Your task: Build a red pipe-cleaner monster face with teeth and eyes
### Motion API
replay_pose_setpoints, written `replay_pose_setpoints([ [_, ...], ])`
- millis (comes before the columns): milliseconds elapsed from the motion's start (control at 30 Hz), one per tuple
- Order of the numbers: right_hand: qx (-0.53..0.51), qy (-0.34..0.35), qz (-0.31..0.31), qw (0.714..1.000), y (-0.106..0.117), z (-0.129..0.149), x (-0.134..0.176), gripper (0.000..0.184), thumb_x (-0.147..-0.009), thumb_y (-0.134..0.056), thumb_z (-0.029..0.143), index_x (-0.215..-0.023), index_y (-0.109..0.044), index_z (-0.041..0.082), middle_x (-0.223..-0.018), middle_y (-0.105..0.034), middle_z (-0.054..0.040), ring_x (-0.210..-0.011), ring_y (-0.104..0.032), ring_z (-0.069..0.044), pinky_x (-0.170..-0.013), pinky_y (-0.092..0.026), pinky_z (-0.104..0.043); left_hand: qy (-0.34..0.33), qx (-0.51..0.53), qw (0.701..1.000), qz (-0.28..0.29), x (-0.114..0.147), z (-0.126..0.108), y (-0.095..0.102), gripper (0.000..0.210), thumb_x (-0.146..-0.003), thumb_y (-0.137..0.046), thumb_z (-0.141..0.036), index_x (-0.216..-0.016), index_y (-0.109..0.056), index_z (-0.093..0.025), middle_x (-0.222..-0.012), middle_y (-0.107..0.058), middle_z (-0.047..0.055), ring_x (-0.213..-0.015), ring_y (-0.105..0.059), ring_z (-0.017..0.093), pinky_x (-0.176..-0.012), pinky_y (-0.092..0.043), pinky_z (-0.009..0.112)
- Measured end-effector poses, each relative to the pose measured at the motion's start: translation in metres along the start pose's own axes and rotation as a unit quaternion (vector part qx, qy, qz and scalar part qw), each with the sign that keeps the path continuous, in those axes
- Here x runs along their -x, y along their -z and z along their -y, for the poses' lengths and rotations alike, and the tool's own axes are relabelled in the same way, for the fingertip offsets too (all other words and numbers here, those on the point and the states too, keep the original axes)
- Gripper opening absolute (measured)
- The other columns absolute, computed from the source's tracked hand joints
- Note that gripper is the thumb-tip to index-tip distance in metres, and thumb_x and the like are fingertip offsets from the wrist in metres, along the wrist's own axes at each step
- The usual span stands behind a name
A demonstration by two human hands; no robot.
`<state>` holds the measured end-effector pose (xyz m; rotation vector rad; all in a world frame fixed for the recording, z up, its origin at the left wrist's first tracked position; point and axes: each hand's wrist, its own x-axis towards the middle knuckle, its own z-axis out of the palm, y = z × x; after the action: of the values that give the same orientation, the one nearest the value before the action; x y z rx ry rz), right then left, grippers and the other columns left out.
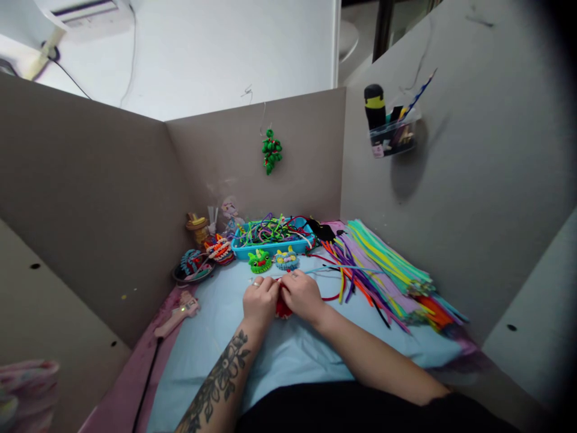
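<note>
My left hand and my right hand meet over the light blue cloth, fingers closed together. Between them is a red pipe-cleaner piece, partly covered by my fingers. A red pipe cleaner curves out to the right of my right hand. Just beyond my hands sit a green pipe-cleaner animal head and a light blue and yellow one. The fingertips' exact hold on the red piece is hidden.
A blue tray of pipe-cleaner scraps stands behind. Bundles of coloured pipe cleaners lie right. At left are a pink glue gun with a cord and a dark bowl. Grey panels enclose the table.
</note>
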<state>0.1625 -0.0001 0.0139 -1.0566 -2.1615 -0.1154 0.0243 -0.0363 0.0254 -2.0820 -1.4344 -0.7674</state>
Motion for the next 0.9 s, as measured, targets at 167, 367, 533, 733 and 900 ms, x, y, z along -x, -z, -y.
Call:
replay_pose_setpoints([
  [167,-0.144,-0.099,-0.077,0.982,0.000,-0.010,-0.004,0.012,-0.081,-0.046,0.017,-0.081,-0.057,0.019,-0.083,-0.060,-0.0034,-0.077,-0.054,-0.016,-0.070,-0.040,-0.025,0.155,0.206,0.963,-0.074,0.002,0.009,0.007,0.045,-0.077,-0.062,-0.035,-0.119,-0.051,-0.023,-0.123,-0.052,0.010,-0.104,-0.052,0.024,-0.083,-0.043,0.036],
  [367,-0.348,-0.219,-0.147,0.900,-0.014,-0.021,-0.011,0.013,-0.081,-0.047,0.030,-0.087,-0.048,0.018,-0.084,-0.058,-0.0031,-0.068,-0.054,-0.014,-0.061,-0.044,-0.024,0.508,0.604,0.615,0.000,0.004,0.009,-0.006,0.053,-0.084,-0.043,-0.054,-0.125,-0.036,-0.021,-0.136,-0.040,0.015,-0.108,-0.054,0.023,-0.077,-0.049,0.034],
  [533,-0.439,-0.211,-0.149,0.860,-0.024,-0.020,-0.013,0.020,-0.078,-0.053,0.034,-0.088,-0.044,0.019,-0.084,-0.056,-0.0020,-0.073,-0.056,-0.015,-0.064,-0.046,-0.025,0.482,0.814,0.287,0.150,0.002,0.001,-0.007,0.060,-0.086,-0.032,-0.059,-0.104,-0.053,-0.006,-0.103,-0.062,0.020,-0.091,-0.063,0.023,-0.071,-0.052,0.032],
  [733,-0.554,-0.172,-0.089,0.810,-0.033,-0.020,-0.015,0.028,-0.068,-0.061,0.035,-0.078,-0.038,0.022,-0.083,-0.056,-0.0006,-0.069,-0.056,-0.014,-0.062,-0.046,-0.025,0.451,0.856,0.251,0.027,-0.001,0.008,-0.008,0.041,-0.092,-0.031,-0.038,-0.098,-0.060,-0.009,-0.093,-0.068,0.013,-0.094,-0.064,0.020,-0.083,-0.051,0.034],
  [900,-0.573,-0.232,-0.021,0.786,-0.041,-0.023,-0.015,0.019,-0.064,-0.059,0.028,-0.074,-0.045,0.020,-0.070,-0.056,0.0017,-0.059,-0.052,-0.012,-0.054,-0.042,-0.023,0.470,0.834,0.288,-0.017,0.001,0.009,-0.014,0.025,-0.087,-0.039,-0.017,-0.092,-0.063,-0.012,-0.088,-0.069,0.009,-0.087,-0.066,0.016,-0.084,-0.052,0.032],
])
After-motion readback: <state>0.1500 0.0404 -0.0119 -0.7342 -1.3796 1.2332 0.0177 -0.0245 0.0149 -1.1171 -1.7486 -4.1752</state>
